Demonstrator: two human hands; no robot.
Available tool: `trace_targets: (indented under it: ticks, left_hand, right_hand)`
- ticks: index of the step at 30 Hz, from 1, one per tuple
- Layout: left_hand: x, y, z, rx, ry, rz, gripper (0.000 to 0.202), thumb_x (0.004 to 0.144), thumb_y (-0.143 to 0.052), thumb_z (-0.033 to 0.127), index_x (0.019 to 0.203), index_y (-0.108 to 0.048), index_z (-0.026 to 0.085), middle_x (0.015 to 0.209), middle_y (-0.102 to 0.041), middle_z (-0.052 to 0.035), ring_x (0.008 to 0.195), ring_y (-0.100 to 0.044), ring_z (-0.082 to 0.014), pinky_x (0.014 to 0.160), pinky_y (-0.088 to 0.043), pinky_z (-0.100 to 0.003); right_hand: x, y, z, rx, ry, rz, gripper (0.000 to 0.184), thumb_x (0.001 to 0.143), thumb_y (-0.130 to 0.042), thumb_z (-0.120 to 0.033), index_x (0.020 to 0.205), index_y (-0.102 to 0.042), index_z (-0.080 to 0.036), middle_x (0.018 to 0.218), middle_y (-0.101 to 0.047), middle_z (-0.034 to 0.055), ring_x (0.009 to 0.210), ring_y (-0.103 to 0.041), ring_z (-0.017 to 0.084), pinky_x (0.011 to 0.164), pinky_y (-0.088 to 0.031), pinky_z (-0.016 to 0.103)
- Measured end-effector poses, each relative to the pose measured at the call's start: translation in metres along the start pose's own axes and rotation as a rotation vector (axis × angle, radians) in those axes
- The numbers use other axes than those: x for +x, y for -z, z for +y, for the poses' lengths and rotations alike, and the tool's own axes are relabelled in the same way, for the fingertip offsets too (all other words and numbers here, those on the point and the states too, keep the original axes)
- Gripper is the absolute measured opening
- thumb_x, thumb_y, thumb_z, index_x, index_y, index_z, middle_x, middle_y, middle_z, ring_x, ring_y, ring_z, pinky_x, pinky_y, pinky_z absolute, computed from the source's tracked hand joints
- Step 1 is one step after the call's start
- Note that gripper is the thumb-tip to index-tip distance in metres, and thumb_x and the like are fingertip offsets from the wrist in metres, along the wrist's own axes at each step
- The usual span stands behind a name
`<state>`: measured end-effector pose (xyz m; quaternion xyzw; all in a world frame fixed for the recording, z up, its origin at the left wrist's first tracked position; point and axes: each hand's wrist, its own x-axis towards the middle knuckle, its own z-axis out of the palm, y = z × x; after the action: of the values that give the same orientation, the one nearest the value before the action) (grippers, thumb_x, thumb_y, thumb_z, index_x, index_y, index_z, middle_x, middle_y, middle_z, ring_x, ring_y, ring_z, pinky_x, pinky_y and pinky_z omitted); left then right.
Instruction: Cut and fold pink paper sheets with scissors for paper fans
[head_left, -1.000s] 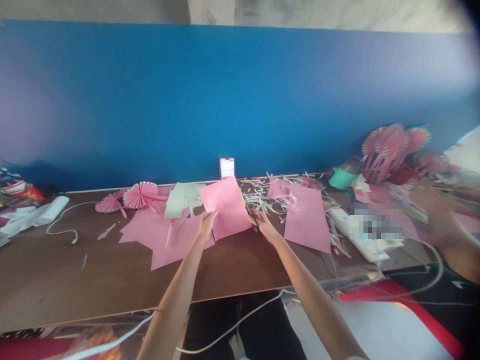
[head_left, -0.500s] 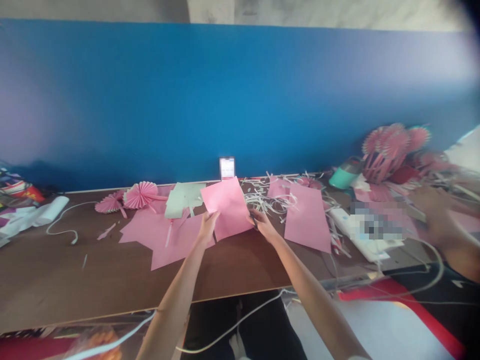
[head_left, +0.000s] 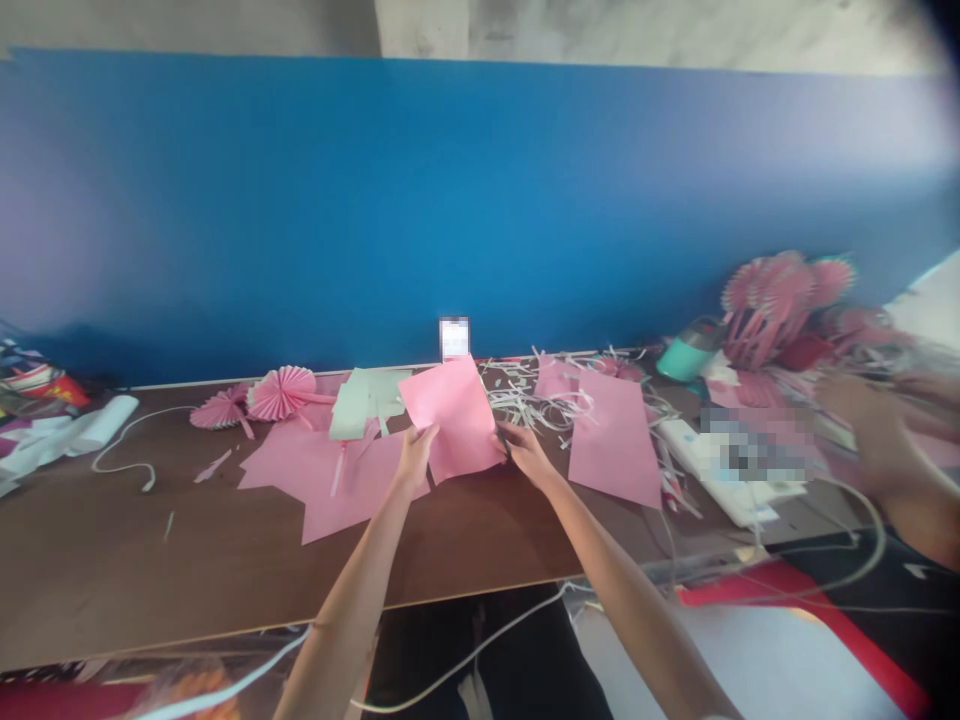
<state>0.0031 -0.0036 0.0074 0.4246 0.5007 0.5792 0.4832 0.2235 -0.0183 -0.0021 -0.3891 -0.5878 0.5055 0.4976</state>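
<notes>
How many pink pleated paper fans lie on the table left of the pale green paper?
2. The larger fan lies left of the pale green paper; the smaller fan lies beside it, further left. The blurred heap of fans far right is not counted.

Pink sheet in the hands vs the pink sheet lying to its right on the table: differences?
Pose: the hand-held pink paper sheet is tilted up off the brown table; the flat pink paper sheet lies on it.
Grip: the left hand pinches the held one, the right hand holds dark scissors at its edge; no hand touches the flat one.
Both are plain pink rectangles.
</notes>
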Motion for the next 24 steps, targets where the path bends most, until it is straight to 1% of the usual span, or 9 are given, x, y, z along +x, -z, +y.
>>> trace_targets:
  ticks: [3, 5, 8, 10, 12, 15, 18, 20, 24]
  left_hand:
    - [0.0, 0.001, 0.0, -0.001, 0.014, 0.016, 0.021, 0.064, -0.072, 0.033, 0.069, -0.064, 0.014, 0.068, -0.063, -0.0011, 0.073, -0.058, -0.0174, 0.069, -0.043, -0.028]
    - [-0.001, 0.002, 0.001, -0.051, 0.037, -0.005, 0.027, 0.062, -0.074, 0.033, 0.079, -0.067, 0.014, 0.077, -0.068, -0.0042, 0.08, -0.061, -0.0207, 0.074, -0.046, -0.03]
    - [0.0, 0.003, 0.003, -0.115, 0.068, -0.054, 0.04, 0.061, -0.076, 0.038, 0.092, -0.069, 0.014, 0.085, -0.071, -0.0081, 0.085, -0.064, -0.0235, 0.079, -0.048, -0.035]
    - [0.001, 0.003, 0.003, -0.114, 0.081, -0.062, 0.046, 0.059, -0.078, 0.042, 0.094, -0.07, 0.013, 0.088, -0.071, -0.0101, 0.086, -0.066, -0.0253, 0.081, -0.049, -0.038]
    - [0.003, 0.004, 0.001, -0.086, 0.081, -0.05, 0.049, 0.057, -0.079, 0.044, 0.093, -0.071, 0.013, 0.089, -0.071, -0.0114, 0.087, -0.066, -0.027, 0.081, -0.049, -0.039]
    - [0.005, 0.005, -0.002, -0.033, 0.049, -0.009, 0.047, 0.058, -0.078, 0.046, 0.092, -0.071, 0.013, 0.093, -0.071, -0.0124, 0.091, -0.065, -0.028, 0.08, -0.05, -0.038]
    - [0.005, 0.005, -0.004, 0.01, 0.003, 0.021, 0.044, 0.062, -0.076, 0.045, 0.091, -0.071, 0.013, 0.097, -0.07, -0.0127, 0.096, -0.064, -0.0278, 0.079, -0.05, -0.035]
    - [0.005, 0.005, -0.005, 0.018, -0.014, 0.031, 0.043, 0.063, -0.075, 0.045, 0.092, -0.07, 0.013, 0.098, -0.07, -0.0126, 0.096, -0.064, -0.027, 0.078, -0.05, -0.034]
    - [0.006, 0.004, -0.005, -0.009, -0.054, 0.081, 0.045, 0.064, -0.075, 0.044, 0.098, -0.067, 0.014, 0.101, -0.069, -0.0121, 0.098, -0.063, -0.0247, 0.08, -0.05, -0.033]
  right_hand:
    - [0.001, 0.002, 0.005, -0.003, 0.019, -0.003, 0.039, 0.073, -0.067, -0.044, 0.099, -0.066, -0.015, 0.07, -0.053, 0.0003, 0.059, -0.043, 0.01, 0.053, -0.035, 0.024]
    - [0.002, 0.004, 0.01, -0.019, 0.032, 0.009, 0.037, 0.073, -0.067, -0.044, 0.095, -0.067, -0.015, 0.071, -0.055, 0.0009, 0.059, -0.043, 0.01, 0.053, -0.035, 0.024]
    - [0.001, 0.005, 0.015, -0.069, 0.04, 0.009, 0.036, 0.073, -0.067, -0.044, 0.092, -0.068, -0.014, 0.069, -0.055, 0.0009, 0.059, -0.043, 0.011, 0.053, -0.035, 0.024]
    - [0.0, 0.005, 0.014, -0.081, 0.03, -0.004, 0.037, 0.073, -0.067, -0.044, 0.096, -0.067, -0.015, 0.07, -0.055, 0.001, 0.06, -0.044, 0.011, 0.055, -0.036, 0.024]
    - [-0.002, 0.004, 0.01, -0.057, 0.011, -0.03, 0.039, 0.075, -0.065, -0.044, 0.104, -0.065, -0.017, 0.075, -0.057, 0.0015, 0.064, -0.047, 0.012, 0.057, -0.038, 0.024]
    - [-0.004, 0.004, 0.002, -0.01, -0.013, -0.028, 0.039, 0.077, -0.064, -0.044, 0.109, -0.061, -0.021, 0.081, -0.057, 0.0023, 0.07, -0.048, 0.013, 0.059, -0.039, 0.024]
    - [-0.005, 0.005, -0.003, 0.009, -0.052, -0.003, 0.036, 0.078, -0.064, -0.045, 0.105, -0.062, -0.023, 0.074, -0.053, 0.0003, 0.061, -0.043, 0.011, 0.052, -0.035, 0.023]
    - [-0.005, 0.005, -0.004, 0.019, -0.074, -0.028, 0.036, 0.078, -0.064, -0.046, 0.103, -0.062, -0.021, 0.068, -0.049, -0.0015, 0.055, -0.039, 0.01, 0.048, -0.03, 0.022]
    - [-0.005, 0.004, -0.006, 0.041, -0.104, -0.088, 0.036, 0.077, -0.065, -0.046, 0.1, -0.062, -0.018, 0.063, -0.048, -0.0025, 0.053, -0.043, 0.009, 0.047, -0.027, 0.022]
